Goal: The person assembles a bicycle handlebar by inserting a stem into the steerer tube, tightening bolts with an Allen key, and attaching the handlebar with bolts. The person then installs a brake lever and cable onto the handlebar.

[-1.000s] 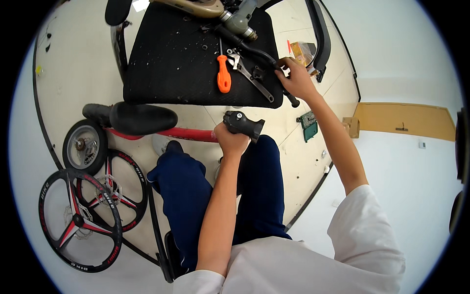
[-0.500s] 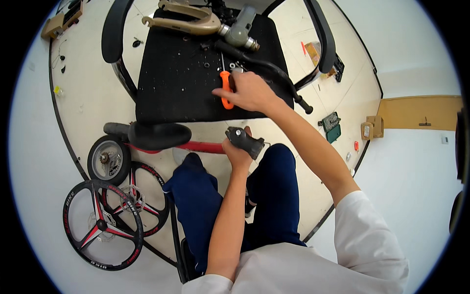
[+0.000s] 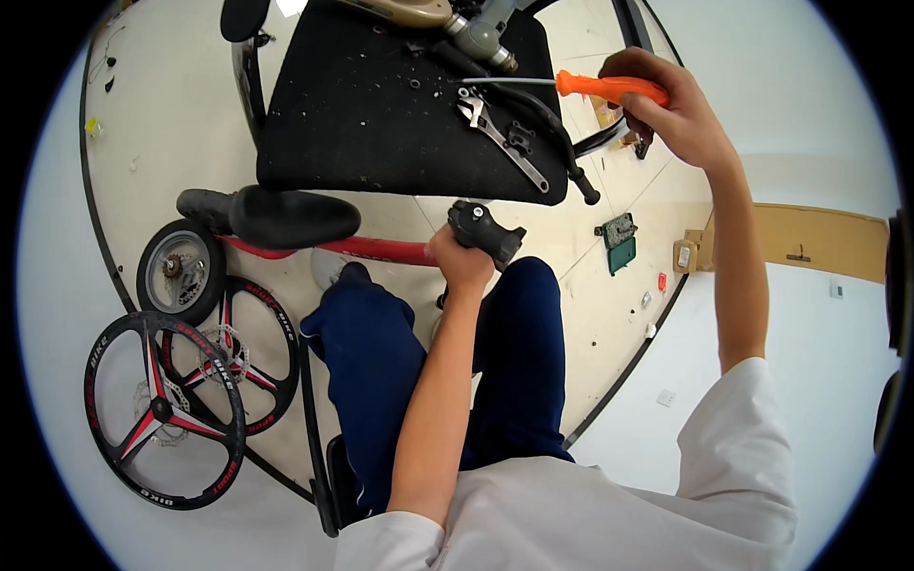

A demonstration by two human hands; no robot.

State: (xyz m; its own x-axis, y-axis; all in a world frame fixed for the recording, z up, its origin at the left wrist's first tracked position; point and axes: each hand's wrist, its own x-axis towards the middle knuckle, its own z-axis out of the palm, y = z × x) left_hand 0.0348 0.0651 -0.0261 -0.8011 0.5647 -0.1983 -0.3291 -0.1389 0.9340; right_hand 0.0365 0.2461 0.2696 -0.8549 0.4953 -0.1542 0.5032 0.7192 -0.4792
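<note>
My right hand (image 3: 687, 112) is raised at the upper right, fingers wrapped round the orange handle of a screwdriver (image 3: 588, 85). Its long shaft points left over the chair seat. Between my knees, my left hand (image 3: 461, 260) is closed round the front end of a red bike frame (image 3: 390, 250), just below a black clamp-like part (image 3: 484, 231) at the top. A black saddle (image 3: 295, 217) sits at the left part of the frame. An adjustable wrench (image 3: 505, 143) lies on the seat beside small dark metal parts (image 3: 520, 136).
The black office chair seat (image 3: 324, 143) also carries a tan fork (image 3: 405, 9), a grey-green tube piece (image 3: 479, 40) and a black handlebar (image 3: 552, 119). Several wheels (image 3: 162, 411) lie at the left. A green case (image 3: 621, 253) and cardboard boxes (image 3: 687, 253) are at the right.
My right hand has lifted the orange screwdriver off the seat and carried it up and right, uncovering the wrench. My left hand stays on the frame. The whole view has shifted slightly.
</note>
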